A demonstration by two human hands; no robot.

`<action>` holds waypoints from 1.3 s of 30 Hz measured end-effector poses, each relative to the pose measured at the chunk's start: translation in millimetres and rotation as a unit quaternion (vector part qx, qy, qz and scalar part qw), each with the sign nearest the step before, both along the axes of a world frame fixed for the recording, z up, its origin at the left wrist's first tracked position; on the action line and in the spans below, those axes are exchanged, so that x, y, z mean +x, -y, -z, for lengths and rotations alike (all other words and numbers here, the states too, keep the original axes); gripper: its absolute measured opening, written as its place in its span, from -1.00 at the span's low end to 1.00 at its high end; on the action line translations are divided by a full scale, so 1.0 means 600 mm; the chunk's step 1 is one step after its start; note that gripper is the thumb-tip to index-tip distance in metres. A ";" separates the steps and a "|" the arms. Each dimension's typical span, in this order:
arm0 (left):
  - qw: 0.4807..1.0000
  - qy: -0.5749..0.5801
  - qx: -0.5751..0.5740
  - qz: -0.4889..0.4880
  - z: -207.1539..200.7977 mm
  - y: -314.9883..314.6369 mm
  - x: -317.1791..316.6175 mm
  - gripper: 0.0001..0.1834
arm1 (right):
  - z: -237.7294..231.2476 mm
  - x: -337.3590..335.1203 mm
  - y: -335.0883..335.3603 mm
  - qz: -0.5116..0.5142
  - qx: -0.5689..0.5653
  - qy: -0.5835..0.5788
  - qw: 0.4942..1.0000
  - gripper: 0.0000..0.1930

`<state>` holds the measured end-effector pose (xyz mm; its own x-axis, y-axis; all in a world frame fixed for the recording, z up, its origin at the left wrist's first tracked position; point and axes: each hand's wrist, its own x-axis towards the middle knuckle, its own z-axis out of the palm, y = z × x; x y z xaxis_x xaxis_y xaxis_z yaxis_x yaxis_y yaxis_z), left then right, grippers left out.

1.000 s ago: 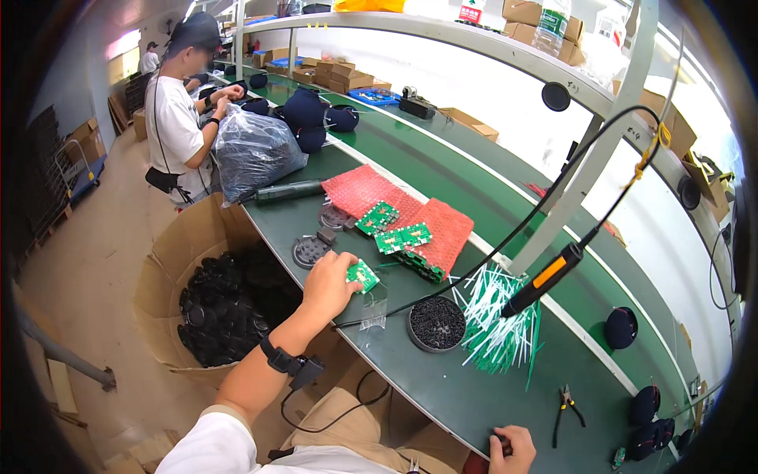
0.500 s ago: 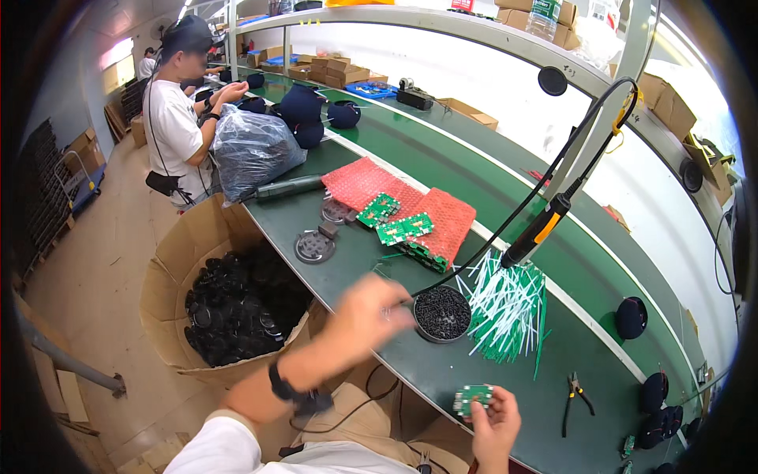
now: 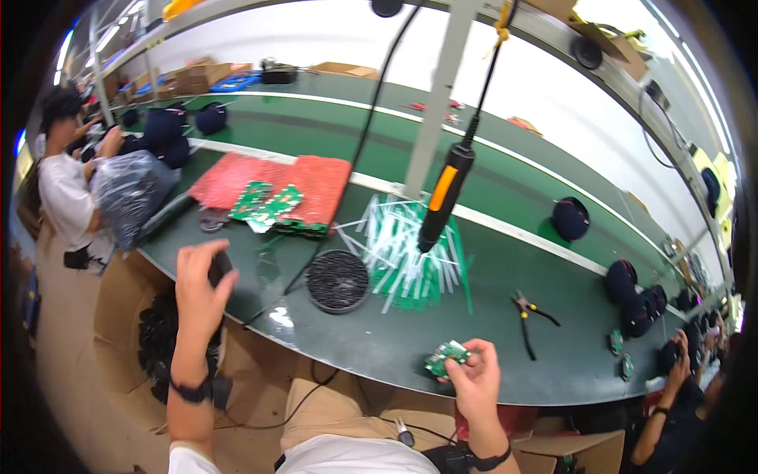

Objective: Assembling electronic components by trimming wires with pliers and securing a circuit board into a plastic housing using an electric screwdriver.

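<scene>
My left hand (image 3: pixel 201 288) is over the bench's front edge at the left, thumb and fingers closed around a small dark block (image 3: pixel 220 269). What lies behind that hand is hidden. My right hand (image 3: pixel 474 378) pinches a small green circuit board (image 3: pixel 447 359) by its edge, just above the near edge of the bench. Between the hands sits a round dish (image 3: pixel 337 281) full of tiny black parts, probably screws. Past the left hand, more green circuit boards (image 3: pixel 276 207) rest on red bubble wrap (image 3: pixel 320 183), near a dark round part (image 3: pixel 213 219).
An orange-and-black electric screwdriver (image 3: pixel 448 189) hangs over a pile of white and green strips (image 3: pixel 407 261). Cutting pliers (image 3: pixel 527 320) lie to the right, with dark navy round housings (image 3: pixel 570 219) beyond. A cardboard box (image 3: pixel 118 332) stands below left. Co-workers are at both sides.
My view has turned to the right. The left hand has moved from beside the dish to the left and closed on the dark block. My right hand still holds the circuit board.
</scene>
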<state>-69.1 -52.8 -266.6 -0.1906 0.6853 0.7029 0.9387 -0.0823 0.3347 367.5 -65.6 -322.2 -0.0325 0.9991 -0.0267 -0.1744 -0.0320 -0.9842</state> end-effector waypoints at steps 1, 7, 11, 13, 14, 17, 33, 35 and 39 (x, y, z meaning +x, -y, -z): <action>0.996 0.011 -0.044 0.082 -0.014 0.030 0.042 -0.40 | 0.000 0.002 0.000 0.006 0.003 -0.002 1.000 -0.63; 0.876 -0.173 -0.124 0.433 0.005 0.053 0.275 -0.64 | -0.013 0.005 -0.004 0.020 -0.007 -0.019 1.000 -0.68; 0.827 -0.153 -0.115 0.529 0.041 0.039 0.325 -0.67 | -0.024 0.023 0.004 0.046 -0.017 0.010 0.999 -0.65; 0.837 -0.122 -0.115 0.521 0.049 0.038 0.331 -0.66 | -0.027 0.032 0.007 0.041 0.002 0.012 0.999 -0.67; 0.842 -0.107 -0.109 0.517 0.051 0.039 0.332 -0.65 | -0.027 0.034 0.009 0.038 0.024 0.010 0.999 -0.68; 0.868 0.052 -0.130 0.476 0.051 0.054 0.341 -0.61 | -0.033 0.029 0.027 0.014 0.011 0.008 1.000 -0.79; 0.891 0.217 -0.170 0.359 0.065 0.081 0.336 -0.28 | -0.041 -0.006 0.008 -0.007 0.051 0.165 0.985 -0.70; 0.905 0.156 -0.167 0.358 0.071 0.066 0.332 -0.04 | -0.038 -0.011 -0.016 -0.027 0.038 0.175 0.983 -0.71; 0.908 0.156 -0.159 0.356 0.088 0.060 0.335 -0.08 | -0.030 -0.027 -0.029 -0.058 0.043 0.243 0.967 -0.76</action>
